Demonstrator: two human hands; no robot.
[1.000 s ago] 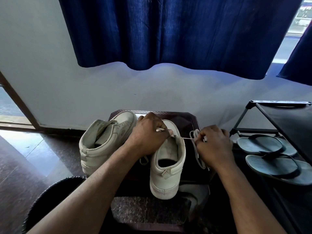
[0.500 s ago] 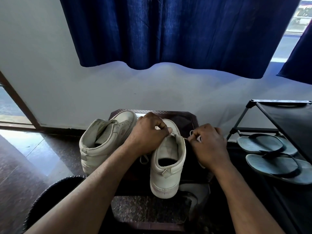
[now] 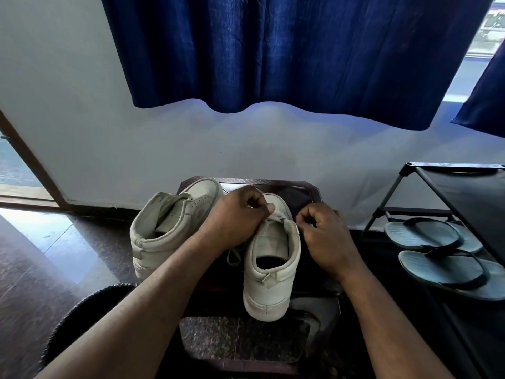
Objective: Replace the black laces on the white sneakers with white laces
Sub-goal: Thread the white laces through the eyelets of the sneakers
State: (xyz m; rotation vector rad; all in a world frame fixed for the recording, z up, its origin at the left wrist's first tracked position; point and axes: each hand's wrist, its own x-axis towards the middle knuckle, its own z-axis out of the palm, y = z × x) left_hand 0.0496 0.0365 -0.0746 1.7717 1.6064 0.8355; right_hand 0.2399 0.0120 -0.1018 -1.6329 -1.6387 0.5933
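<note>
Head view: your right hand point(image 3: 326, 236) has come back in from its sideways pull and is now beside the white leather sneaker point(image 3: 270, 269) at the middle of the dark tabletop point(image 3: 297, 191). The flat white lace point(image 3: 278, 216) seems drawn snug. The right fingers point(image 3: 306, 214) are curled narrow and appear to pinch the lace end. Your left hand point(image 3: 235, 217) pinches the lace over the tongue.

matt, smooth, leather-like skin on both sneakers point(image 3: 269, 292), scuffed grey in places. flat woven cloth for the white lace point(image 3: 276, 215). deep blue curtain point(image 3: 300, 50) of finely ribbed cloth. glossy speckled stone floor point(image 3: 41, 242). matt painted wall point(image 3: 82, 105). black metal tubing on the rack point(image 3: 410, 210); ribbed rubbery flip-flops point(image 3: 442, 272).
</note>
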